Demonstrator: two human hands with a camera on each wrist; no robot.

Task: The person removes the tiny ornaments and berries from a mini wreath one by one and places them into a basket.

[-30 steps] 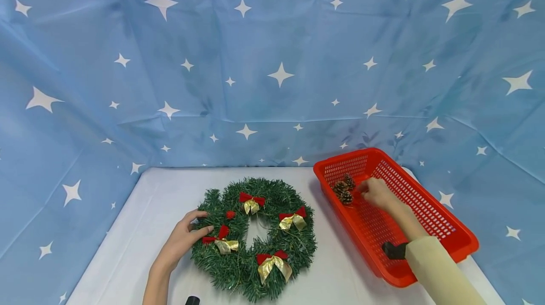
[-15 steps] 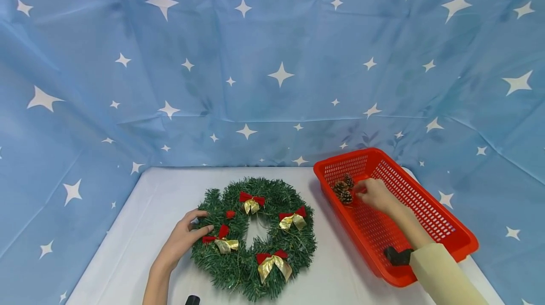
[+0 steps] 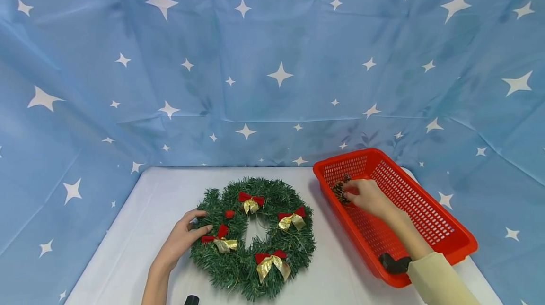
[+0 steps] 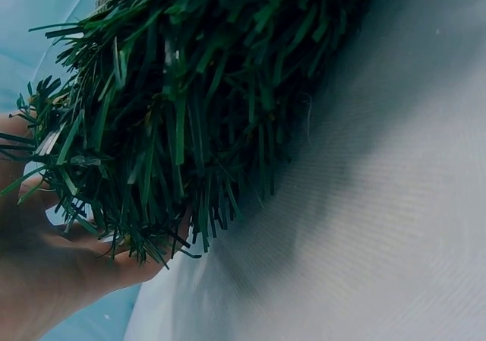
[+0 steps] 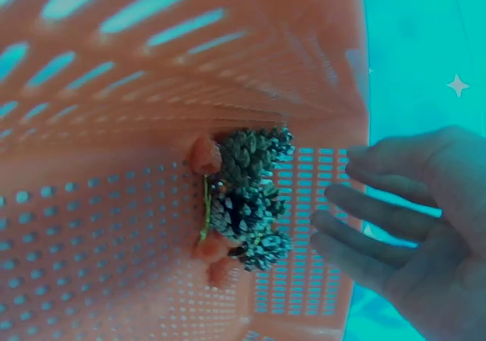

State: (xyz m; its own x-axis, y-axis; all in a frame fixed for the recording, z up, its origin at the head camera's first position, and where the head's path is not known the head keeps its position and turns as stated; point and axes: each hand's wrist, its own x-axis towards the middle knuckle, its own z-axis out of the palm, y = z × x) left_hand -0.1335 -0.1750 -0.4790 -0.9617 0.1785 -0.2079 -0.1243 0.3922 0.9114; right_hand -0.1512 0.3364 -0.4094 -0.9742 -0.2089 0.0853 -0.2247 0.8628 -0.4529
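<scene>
A green tinsel wreath (image 3: 217, 265) lies on the white table, decorated with red-and-gold bows (image 3: 272, 265) and a small red ball (image 3: 230, 213). At its left edge my left hand (image 3: 182, 237) grips the greenery between thumb and fingers; foliage partly hides that hand (image 4: 57, 269) in the left wrist view. Inside the red basket (image 3: 426, 210), my right hand (image 3: 370, 196) reaches over the pine cones (image 3: 339, 191), partly covering them. The right wrist view shows this hand's fingers (image 5: 380, 212) parted and holding nothing, beside several pine cones (image 5: 250, 197) and small red pieces (image 5: 205, 155).
The basket's perforated walls rise around my right hand. A black device (image 3: 393, 264) is at the right wrist, by the cream sleeve (image 3: 438, 276). Another black piece (image 3: 192, 300) shows at the bottom edge. Behind the table hangs a blue star-patterned cloth (image 3: 272, 35).
My right hand has moved left within the basket, from beside the pine cones to over them. The left hand stays in place on the wreath.
</scene>
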